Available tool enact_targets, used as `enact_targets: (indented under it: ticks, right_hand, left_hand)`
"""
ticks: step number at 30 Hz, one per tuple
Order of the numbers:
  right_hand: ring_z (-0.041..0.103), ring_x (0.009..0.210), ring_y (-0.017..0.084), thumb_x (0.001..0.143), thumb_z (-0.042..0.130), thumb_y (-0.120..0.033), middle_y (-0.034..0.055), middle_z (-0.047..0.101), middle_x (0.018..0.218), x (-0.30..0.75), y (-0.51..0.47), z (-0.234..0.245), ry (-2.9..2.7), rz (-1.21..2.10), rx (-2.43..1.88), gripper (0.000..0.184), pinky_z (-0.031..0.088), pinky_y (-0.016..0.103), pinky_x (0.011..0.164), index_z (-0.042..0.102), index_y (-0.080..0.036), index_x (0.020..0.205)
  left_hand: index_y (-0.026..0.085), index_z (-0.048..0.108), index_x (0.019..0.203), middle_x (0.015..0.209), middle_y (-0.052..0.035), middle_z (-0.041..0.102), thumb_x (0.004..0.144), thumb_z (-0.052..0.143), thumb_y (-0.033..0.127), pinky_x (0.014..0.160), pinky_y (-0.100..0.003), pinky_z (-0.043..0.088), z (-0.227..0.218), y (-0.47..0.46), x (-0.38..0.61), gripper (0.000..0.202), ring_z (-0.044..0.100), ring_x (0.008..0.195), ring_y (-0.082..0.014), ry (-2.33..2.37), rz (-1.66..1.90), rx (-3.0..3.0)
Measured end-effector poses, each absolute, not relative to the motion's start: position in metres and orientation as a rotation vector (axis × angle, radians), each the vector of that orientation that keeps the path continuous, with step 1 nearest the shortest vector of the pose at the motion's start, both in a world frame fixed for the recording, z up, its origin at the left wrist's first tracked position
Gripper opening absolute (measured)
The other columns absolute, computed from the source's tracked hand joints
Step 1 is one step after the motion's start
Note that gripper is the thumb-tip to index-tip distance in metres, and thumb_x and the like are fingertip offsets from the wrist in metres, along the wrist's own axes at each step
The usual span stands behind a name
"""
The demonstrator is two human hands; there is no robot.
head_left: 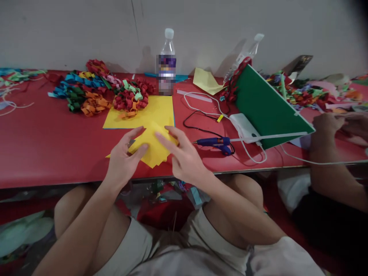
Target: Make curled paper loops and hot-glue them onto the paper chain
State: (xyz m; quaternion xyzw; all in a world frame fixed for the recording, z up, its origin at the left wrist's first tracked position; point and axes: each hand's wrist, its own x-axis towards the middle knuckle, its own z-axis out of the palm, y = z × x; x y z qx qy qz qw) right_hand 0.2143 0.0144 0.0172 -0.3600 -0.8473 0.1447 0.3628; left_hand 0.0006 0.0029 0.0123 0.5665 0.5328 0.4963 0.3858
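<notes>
A fanned stack of yellow paper [155, 151] lies between my two hands near the table's front edge. My left hand [123, 157] grips its left side, with the thumb resting on top and the fingers bent around the edge. On the right side, my right hand [185, 155] holds the stack, one finger laid across the top sheets. Just behind is a larger yellow sheet [155, 109] with a thin blue edge under it. A blue glue gun [214, 142] with a long glue stick in its back lies right of my right hand.
Paper chains [92, 90] in many colours lie at the back left, beside a plastic bottle [167, 65]. A green board [267, 103] leans at right near a white power strip [243, 126] and loose cables. Another person's arm [327, 149] rests at far right.
</notes>
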Motion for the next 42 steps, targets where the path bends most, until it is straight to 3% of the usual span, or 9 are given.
enact_targets:
  ticks: [3,6,9,12,15,17,23,35,42]
  right_hand:
    - [0.055,0.131,0.025,0.099,0.041,-0.022,0.0104,0.053,0.148,0.216,0.017,0.024,-1.967,0.794,-0.850,0.059,0.051,0.045,0.107,0.036,-0.029,0.157]
    - [0.066,0.111,0.021,0.096,0.058,-0.041,0.0102,0.068,0.126,0.211,0.023,0.022,-1.735,1.172,-0.967,0.059,0.056,0.036,0.095,0.045,-0.023,0.151]
    - [0.068,0.106,0.019,0.085,0.073,-0.049,0.0097,0.070,0.123,0.203,0.026,0.013,-1.535,1.462,-1.033,0.059,0.057,0.032,0.091,0.059,-0.021,0.135]
    - [0.069,0.096,0.018,0.081,0.076,-0.052,0.0069,0.075,0.110,0.201,0.028,0.009,-1.408,1.634,-1.050,0.042,0.057,0.031,0.086,0.071,-0.021,0.110]
    - [0.068,0.086,0.017,0.076,0.081,-0.051,0.0045,0.075,0.095,0.201,0.028,0.007,-1.325,1.582,-1.081,0.034,0.057,0.031,0.081,0.072,-0.021,0.090]
    - [0.067,0.082,0.016,0.073,0.083,-0.050,0.0035,0.073,0.090,0.202,0.028,0.005,-1.267,1.504,-1.103,0.034,0.056,0.030,0.077,0.070,-0.021,0.085]
    - [0.060,0.073,0.013,0.076,0.082,-0.050,0.0022,0.069,0.083,0.204,0.028,0.006,-1.280,1.441,-1.079,0.034,0.049,0.027,0.067,0.069,-0.019,0.083]
    - [0.045,0.060,0.010,0.076,0.079,-0.056,-0.0009,0.056,0.065,0.214,0.027,0.005,-1.409,1.255,-1.229,0.041,0.037,0.024,0.054,0.066,-0.017,0.073]
    - [0.046,0.065,0.012,0.090,0.065,-0.051,0.0007,0.054,0.069,0.218,0.025,0.013,-1.529,1.197,-1.169,0.037,0.040,0.025,0.060,0.069,-0.017,0.076]
  left_hand:
    - [0.022,0.054,0.142,0.129,-0.0116,0.067,0.089,0.069,0.043,0.075,-0.027,0.059,0.018,0.000,-0.005,0.059,0.069,0.102,-0.0228,1.385,1.128,1.565]
    - [0.022,0.052,0.141,0.129,-0.0111,0.065,0.091,0.066,0.039,0.075,-0.026,0.058,0.021,-0.003,-0.007,0.055,0.068,0.103,-0.0217,1.272,1.022,1.626]
    - [0.023,0.051,0.140,0.122,-0.0101,0.067,0.093,0.063,0.037,0.071,-0.024,0.057,0.024,-0.006,-0.008,0.051,0.069,0.094,-0.0190,1.237,0.956,1.625]
    - [0.023,0.055,0.134,0.108,-0.0073,0.069,0.092,0.064,0.038,0.062,-0.021,0.054,0.024,-0.005,-0.009,0.045,0.068,0.080,-0.0152,1.293,0.965,1.616]
    - [0.020,0.062,0.120,0.079,-0.0009,0.067,0.088,0.070,0.041,0.048,-0.019,0.042,0.020,-0.001,-0.010,0.038,0.057,0.057,-0.0099,1.480,1.084,1.515]
    - [0.019,0.065,0.113,0.069,0.0013,0.064,0.084,0.075,0.043,0.049,-0.019,0.042,0.017,0.000,-0.010,0.038,0.055,0.055,-0.0097,1.514,1.151,1.408]
    - [0.017,0.070,0.087,0.084,-0.0038,0.074,0.079,0.080,0.043,0.067,-0.024,0.055,0.009,0.000,-0.006,0.029,0.068,0.076,-0.0154,1.461,1.230,1.227]
    - [0.019,0.071,0.082,0.076,-0.0027,0.069,0.086,0.072,0.050,0.069,-0.032,0.059,0.003,-0.002,-0.004,0.032,0.067,0.071,-0.0183,1.438,1.233,1.243]
    - [0.019,0.070,0.087,0.083,-0.0037,0.071,0.089,0.069,0.044,0.074,-0.032,0.059,0.014,-0.004,-0.009,0.025,0.069,0.078,-0.0185,1.432,1.219,1.297]
